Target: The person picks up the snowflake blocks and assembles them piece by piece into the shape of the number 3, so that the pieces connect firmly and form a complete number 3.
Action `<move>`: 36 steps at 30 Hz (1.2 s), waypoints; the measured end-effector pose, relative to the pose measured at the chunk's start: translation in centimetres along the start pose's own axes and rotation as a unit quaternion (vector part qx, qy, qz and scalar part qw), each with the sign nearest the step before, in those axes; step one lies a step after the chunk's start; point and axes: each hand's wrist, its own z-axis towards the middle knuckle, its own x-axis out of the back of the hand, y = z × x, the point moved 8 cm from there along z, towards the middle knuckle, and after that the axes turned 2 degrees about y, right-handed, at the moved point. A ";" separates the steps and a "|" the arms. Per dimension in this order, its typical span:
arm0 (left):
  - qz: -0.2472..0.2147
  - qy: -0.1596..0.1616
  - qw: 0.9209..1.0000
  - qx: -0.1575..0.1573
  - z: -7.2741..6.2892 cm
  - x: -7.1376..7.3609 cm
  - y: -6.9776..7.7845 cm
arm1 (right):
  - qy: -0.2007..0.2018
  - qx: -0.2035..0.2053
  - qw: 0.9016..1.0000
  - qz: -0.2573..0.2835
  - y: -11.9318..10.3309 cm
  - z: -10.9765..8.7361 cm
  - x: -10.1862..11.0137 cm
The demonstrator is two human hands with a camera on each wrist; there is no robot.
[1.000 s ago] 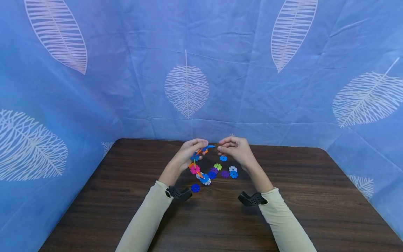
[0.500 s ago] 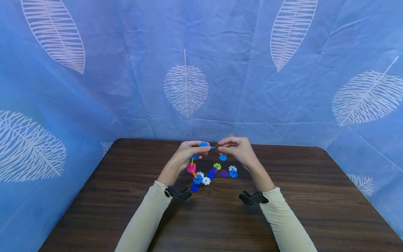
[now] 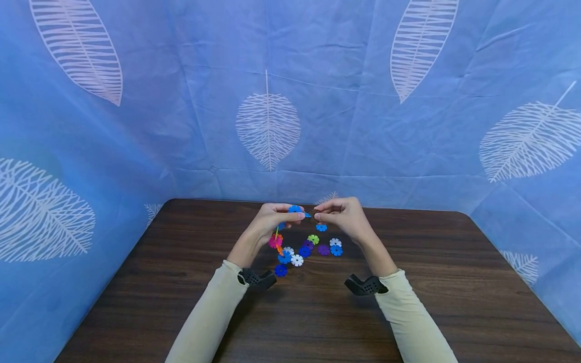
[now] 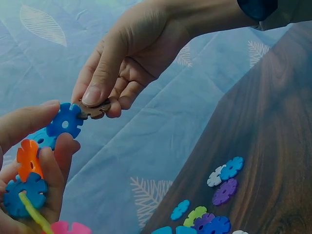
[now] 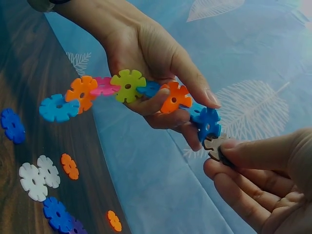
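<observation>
My left hand (image 3: 263,224) holds a chain of interlocked notched plastic discs, gripping it near its upper end. Down from the hand, the chain runs through orange, a lime green disc (image 5: 120,88), pink and orange to a light blue disc (image 5: 58,113). Thumb and fingers pinch the blue end disc (image 4: 73,117). My right hand (image 3: 345,218) pinches a brown disc (image 4: 90,112) between thumb and forefinger. Its edge meets the blue end disc's edge in both wrist views; I cannot tell whether their slots are engaged.
Loose discs lie on the dark wooden table (image 3: 436,282) below the hands: a lime one (image 3: 313,237), white ones (image 3: 297,264), a dark blue one (image 3: 281,275), purple and orange ones. A blue leaf-print cloth (image 3: 317,126) hangs behind the table.
The hanging part of the chain has swung a little left, and the blue end disc has turned in my left hand. My right hand has barely moved.
</observation>
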 end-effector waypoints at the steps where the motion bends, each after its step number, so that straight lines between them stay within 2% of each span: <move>1: -0.002 0.001 1.000 -0.001 0.0 0.0 0.0 | 0.002 0.003 1.000 -0.001 -0.1 0.0 0.0; 12: 0.001 0.009 1.000 -0.004 -0.1 -0.1 0.1 | 0.014 0.019 1.000 0.008 -0.6 -0.2 0.1; 22: -0.029 0.007 0.999 -0.013 -0.2 -0.4 0.1 | 0.038 0.023 0.998 0.044 -0.6 -0.2 0.0; 31: -0.066 0.019 0.998 0.007 0.1 -0.1 -0.3 | 0.074 -0.003 0.993 0.096 0.0 -0.2 -0.5; 36: -0.059 0.013 0.998 0.024 0.2 -0.2 -0.4 | 0.081 -0.012 0.992 0.100 0.1 -0.2 -0.7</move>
